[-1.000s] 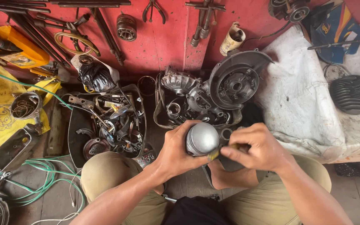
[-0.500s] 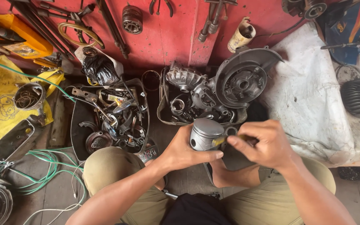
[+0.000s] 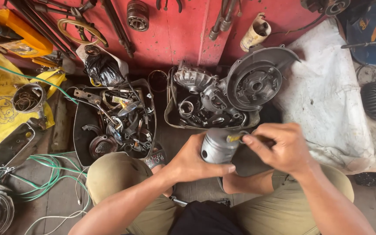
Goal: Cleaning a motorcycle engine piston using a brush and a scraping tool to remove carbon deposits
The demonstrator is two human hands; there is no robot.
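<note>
You are working in soft, even daylight with only faint shadows beneath your arms, mild glare on the white cloth [image 3: 327, 100], sharp focus throughout, slight bending at the edges.

The person has 2 bare forearms with no sleeves, a left hand [image 3: 192, 163] and a right hand [image 3: 283, 148] without gloves or rings, khaki-olive trousers over both knees, and a dark garment at the bottom centre.

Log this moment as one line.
left hand: grips metal piston | right hand: holds small tool against it | behind: tray of engine parts
</note>
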